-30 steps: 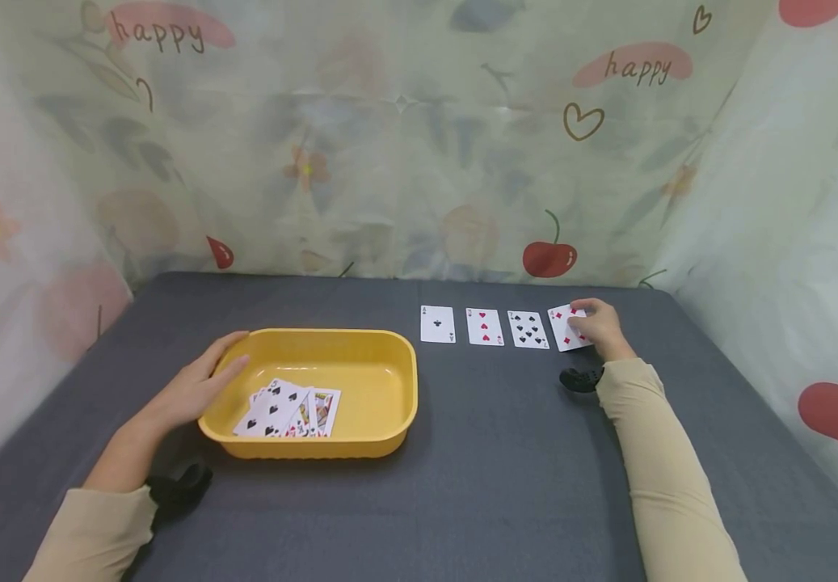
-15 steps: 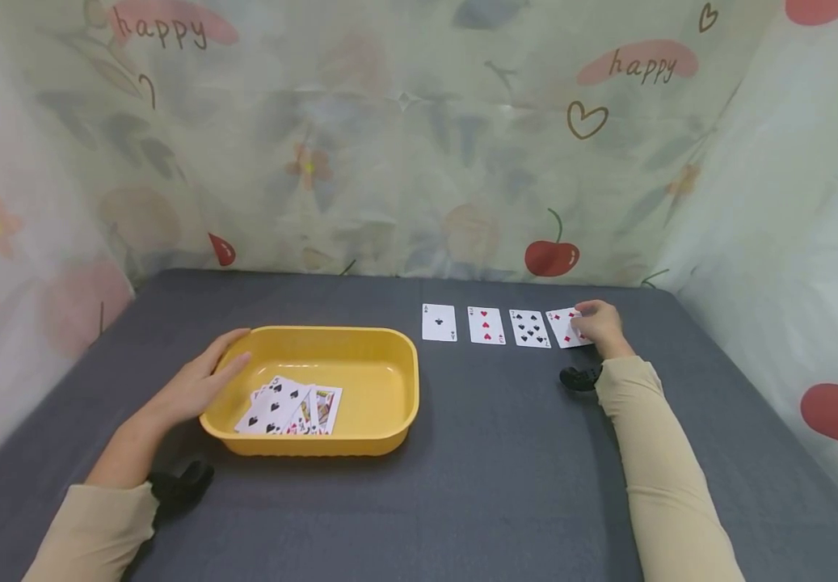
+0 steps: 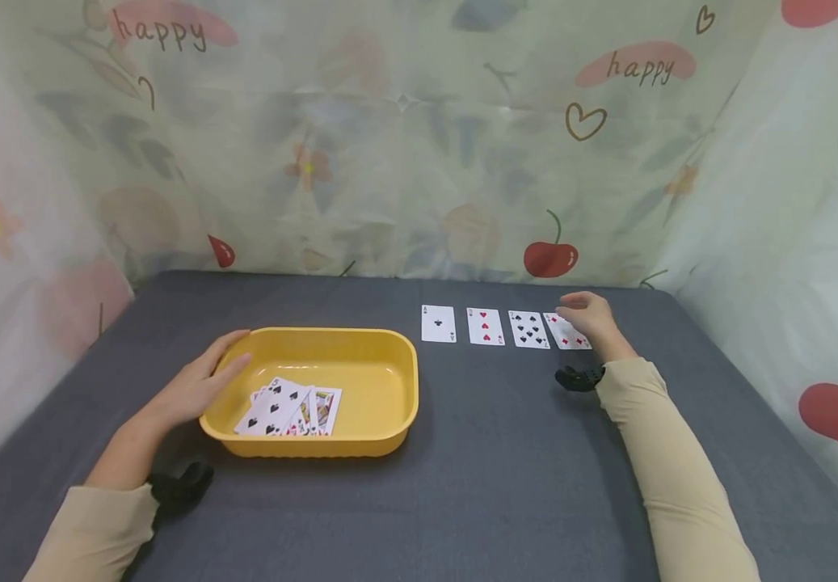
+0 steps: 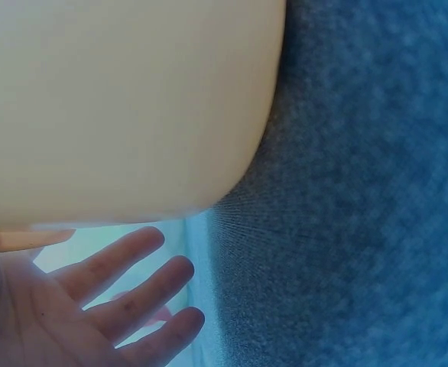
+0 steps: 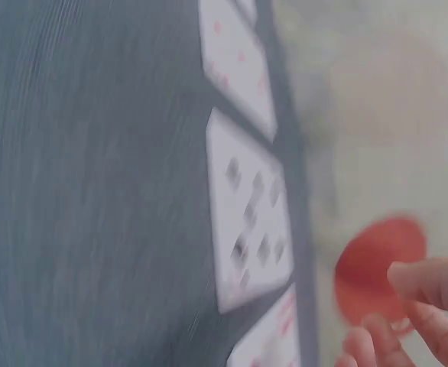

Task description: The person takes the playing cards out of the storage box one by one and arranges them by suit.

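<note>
- Hovering right of centre, right hand [image 3: 595, 322], loose and empty, might brush the rightmost card [image 3: 564, 333] askew.
- Spread left hand [image 3: 191, 392] might shift the tray [image 3: 371, 388] by pressing.

A yellow tray [image 3: 309, 448] glows against dark grey cloth [image 3: 491, 469], holding a white card with black spades [image 3: 273, 406] and a red-and-yellow-patterned court card [image 3: 327, 411]. White cards show a single black club [image 3: 438, 323], red hearts [image 3: 486, 326], black spades [image 3: 529, 330] and red diamonds [image 3: 562, 335]. Beige sleeves [image 3: 673, 469] meet black wrist devices [image 3: 182, 483]. The pale green backdrop [image 3: 404, 186] carries red cherries [image 3: 551, 259], orange flowers [image 3: 308, 167], grey-blue leaves [image 3: 124, 137], brown-outlined hearts [image 3: 583, 139] and brown "happy" lettering [image 3: 639, 67] on pink.
</note>
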Demonstrator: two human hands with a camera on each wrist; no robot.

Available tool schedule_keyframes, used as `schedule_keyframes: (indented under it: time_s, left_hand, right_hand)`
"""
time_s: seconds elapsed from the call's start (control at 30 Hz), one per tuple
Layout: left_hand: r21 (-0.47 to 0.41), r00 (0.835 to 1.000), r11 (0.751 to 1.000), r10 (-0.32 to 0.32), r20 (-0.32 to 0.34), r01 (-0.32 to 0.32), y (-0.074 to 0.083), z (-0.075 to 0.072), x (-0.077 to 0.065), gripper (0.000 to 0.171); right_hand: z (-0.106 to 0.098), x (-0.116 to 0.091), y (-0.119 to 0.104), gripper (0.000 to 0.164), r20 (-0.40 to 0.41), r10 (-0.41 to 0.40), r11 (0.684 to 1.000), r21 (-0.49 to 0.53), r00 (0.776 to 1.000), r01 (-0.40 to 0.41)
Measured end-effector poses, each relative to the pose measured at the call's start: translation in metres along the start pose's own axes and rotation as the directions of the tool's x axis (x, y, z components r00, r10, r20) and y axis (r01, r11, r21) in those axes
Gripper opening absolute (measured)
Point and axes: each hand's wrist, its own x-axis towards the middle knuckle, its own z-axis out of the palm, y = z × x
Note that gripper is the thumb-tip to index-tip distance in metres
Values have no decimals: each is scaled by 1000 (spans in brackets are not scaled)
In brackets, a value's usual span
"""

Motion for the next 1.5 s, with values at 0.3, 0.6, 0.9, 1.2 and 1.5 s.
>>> schedule_keyframes:
  time_s: [0.3,0.6,0.9,1.2,1.5]
  left_hand:
    - [-4,1000,1000,5,0,-5,0,0,-1,68]
    - [-5,1000,1000,6,1,-6,-1,0,1,68]
    - [-8,1000,1000,-14,12,15,-2,1,2,70]
    - [-5,999,1000,-29,19,29,-1,0,0,70]
    - [-16,1000,1000,-16,16,17,-1,-1,0,69]
  right_hand:
    - [22,-26,-53,46,238,-245,966,142,940,216]
    - [58,-55,-106,40,372,-340,940,158,863,302]
    - [96,-82,-145,34,517,-446,893,200,730,404]
    - [138,-93,-169,31,605,-449,887,217,658,407]
    - [175,-100,-186,33,683,-442,874,183,582,450]
